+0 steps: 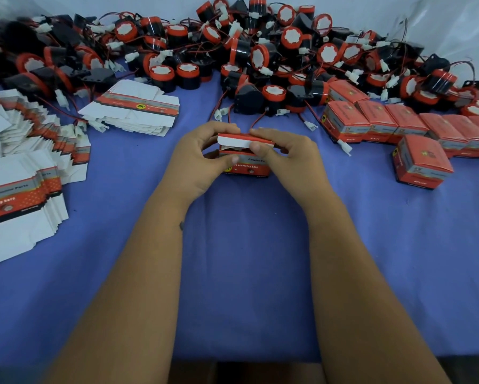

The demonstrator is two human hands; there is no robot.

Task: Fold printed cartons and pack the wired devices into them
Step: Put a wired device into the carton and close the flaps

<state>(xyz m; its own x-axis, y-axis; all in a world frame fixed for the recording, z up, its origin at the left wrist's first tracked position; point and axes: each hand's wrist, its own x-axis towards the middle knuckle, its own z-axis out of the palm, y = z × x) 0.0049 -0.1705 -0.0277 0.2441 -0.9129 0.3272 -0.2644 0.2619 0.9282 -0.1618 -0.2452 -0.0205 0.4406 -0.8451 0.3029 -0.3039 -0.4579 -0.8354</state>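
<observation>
A red printed carton (245, 162) stands on the blue cloth (238, 245) at the middle. Its top lid is partly down, showing the white tuck flap (234, 140). My left hand (196, 159) grips the carton's left side, thumb on the front face and fingers over the lid. Gripping the right side is my right hand (285, 153), its thumb on the tuck flap. Something dark and white shows inside through the gap. A big heap of black and red wired devices (249, 59) with white plugs lies behind the carton.
Flat unfolded cartons lie in a stack at the back left (138, 106) and in a fanned pile along the left edge (22, 167). Several closed red cartons (415, 128) stand in rows at the right. Loose wires and plugs (221, 112) trail just behind the carton.
</observation>
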